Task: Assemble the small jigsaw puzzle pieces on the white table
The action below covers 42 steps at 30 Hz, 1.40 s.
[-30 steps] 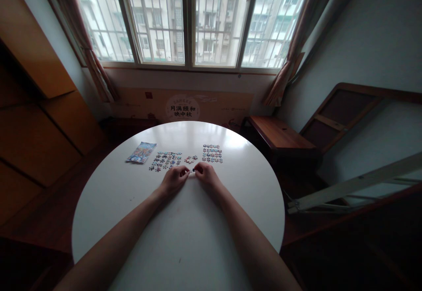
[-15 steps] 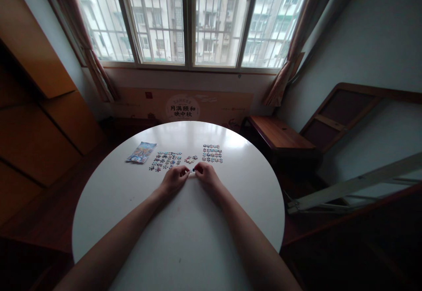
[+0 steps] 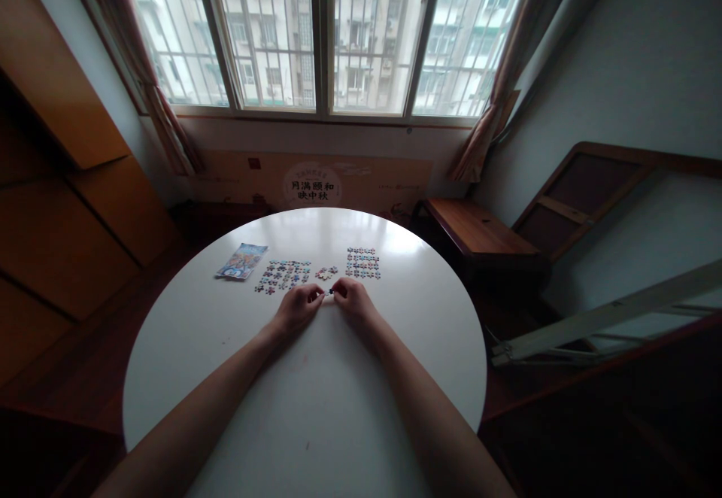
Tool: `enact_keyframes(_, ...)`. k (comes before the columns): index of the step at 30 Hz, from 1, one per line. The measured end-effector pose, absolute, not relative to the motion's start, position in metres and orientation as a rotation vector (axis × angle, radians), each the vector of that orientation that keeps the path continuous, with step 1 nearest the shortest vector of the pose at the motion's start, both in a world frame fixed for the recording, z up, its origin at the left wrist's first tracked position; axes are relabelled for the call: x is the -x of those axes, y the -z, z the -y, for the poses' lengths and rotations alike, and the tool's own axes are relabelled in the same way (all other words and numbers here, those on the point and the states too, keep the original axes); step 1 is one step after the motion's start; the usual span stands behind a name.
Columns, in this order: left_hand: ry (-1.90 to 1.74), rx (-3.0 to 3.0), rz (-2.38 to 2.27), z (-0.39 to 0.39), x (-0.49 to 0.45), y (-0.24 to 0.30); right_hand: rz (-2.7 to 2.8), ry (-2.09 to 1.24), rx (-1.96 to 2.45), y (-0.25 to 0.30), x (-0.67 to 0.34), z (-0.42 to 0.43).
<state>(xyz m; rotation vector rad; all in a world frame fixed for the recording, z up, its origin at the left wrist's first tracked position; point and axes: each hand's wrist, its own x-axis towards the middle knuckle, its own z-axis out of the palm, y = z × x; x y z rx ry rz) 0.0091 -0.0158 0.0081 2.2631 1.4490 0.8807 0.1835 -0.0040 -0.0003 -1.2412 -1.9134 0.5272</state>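
Observation:
My left hand [image 3: 301, 304] and my right hand [image 3: 353, 297] meet near the middle of the white round table [image 3: 304, 408], fingers pinched. Between the fingertips show small jigsaw puzzle pieces [image 3: 329, 293], one pale and one dark; whether they are joined I cannot tell. Just beyond the hands lies a small cluster of puzzle pieces [image 3: 326, 274]. A larger spread of loose pieces [image 3: 282, 275] is laid out in rows past my left hand. Another block of pieces [image 3: 364, 263] sits in rows beyond my right hand.
A colourful picture sheet or packet [image 3: 242, 262] lies at the table's left rear. Past the right edge stands a low wooden bench [image 3: 482, 227]. Orange cabinets [image 3: 68, 250] are on the left, and a barred window [image 3: 321, 39] is ahead.

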Motion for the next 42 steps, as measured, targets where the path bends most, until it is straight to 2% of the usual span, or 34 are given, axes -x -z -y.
enact_keyframes(42,-0.885,-2.274,-1.442,0.0164,-0.0091,-0.0092,1.907,-0.524,1.219,0.0027,-0.1843,0.0031)
